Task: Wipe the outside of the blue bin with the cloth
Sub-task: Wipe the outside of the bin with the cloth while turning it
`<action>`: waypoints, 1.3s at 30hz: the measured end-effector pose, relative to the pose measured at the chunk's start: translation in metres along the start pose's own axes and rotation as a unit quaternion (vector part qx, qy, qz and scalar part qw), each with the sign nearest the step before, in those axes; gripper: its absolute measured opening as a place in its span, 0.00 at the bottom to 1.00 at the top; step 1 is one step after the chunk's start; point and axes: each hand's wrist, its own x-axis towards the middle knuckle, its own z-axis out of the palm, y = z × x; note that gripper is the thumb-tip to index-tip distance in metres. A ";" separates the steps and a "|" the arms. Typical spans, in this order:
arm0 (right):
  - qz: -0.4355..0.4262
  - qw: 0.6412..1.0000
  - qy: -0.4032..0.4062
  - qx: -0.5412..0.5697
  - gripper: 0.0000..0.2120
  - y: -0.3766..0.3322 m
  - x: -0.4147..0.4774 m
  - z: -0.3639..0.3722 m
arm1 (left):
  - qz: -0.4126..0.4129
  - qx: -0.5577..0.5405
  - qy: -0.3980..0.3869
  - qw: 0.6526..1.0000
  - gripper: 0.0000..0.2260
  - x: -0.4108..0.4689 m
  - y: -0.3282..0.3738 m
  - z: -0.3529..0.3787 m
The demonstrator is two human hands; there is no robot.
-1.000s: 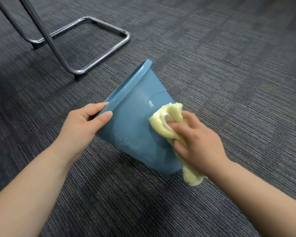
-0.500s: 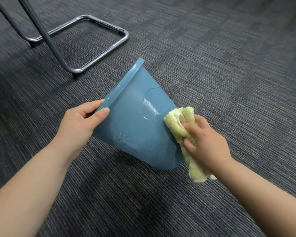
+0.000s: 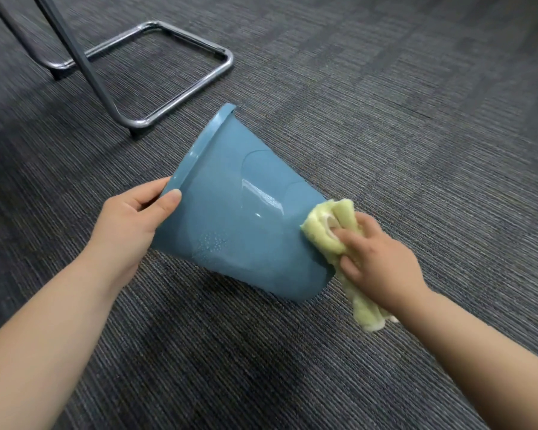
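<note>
Blue bin (image 3: 236, 231) lies tipped on its side low over the carpet (image 3: 416, 135), rim up-left, base down-right. It looks light and made of stiff thin plastic. The glossy wall has wet beads and is likely slippery, so the rim lip is the safe hold. Left hand (image 3: 131, 218) grips that rim, thumb on the outer wall. Right hand (image 3: 376, 259) clutches the bunched yellow cloth (image 3: 326, 231), pressed to the wall near the base. Inside and far side are hidden, and base-carpet contact is unclear. Metal chair frame (image 3: 180, 97) is cut off top-left.

One wide-angle camera, worn on the head, looks forward and down at the carpet (image 3: 385, 125) — close above the left hand (image 3: 128, 221) and right hand (image 3: 376, 259).
</note>
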 end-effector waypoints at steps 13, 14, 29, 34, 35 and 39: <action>-0.127 0.991 -0.038 -0.007 0.21 -0.023 -0.013 0.000 | 0.005 0.006 0.016 1.000 0.11 0.002 0.003 0.005; -0.105 0.994 -0.034 0.002 0.20 -0.018 -0.011 -0.001 | 0.001 -0.003 0.017 1.000 0.11 0.002 0.002 0.004; -0.061 0.997 -0.025 0.028 0.19 -0.013 -0.012 0.004 | -0.011 -0.011 0.013 1.000 0.12 0.004 0.002 0.001; 0.107 0.984 -0.056 0.134 0.15 0.012 -0.009 0.016 | 0.001 0.013 -0.011 1.000 0.18 0.003 0.003 -0.001; 0.118 0.980 -0.052 0.154 0.15 0.014 -0.009 0.016 | 0.004 0.011 -0.016 1.000 0.20 0.002 0.003 -0.001; 0.145 0.971 -0.047 0.187 0.14 0.019 -0.010 0.015 | 0.018 0.020 0.000 1.000 0.22 0.002 0.006 0.004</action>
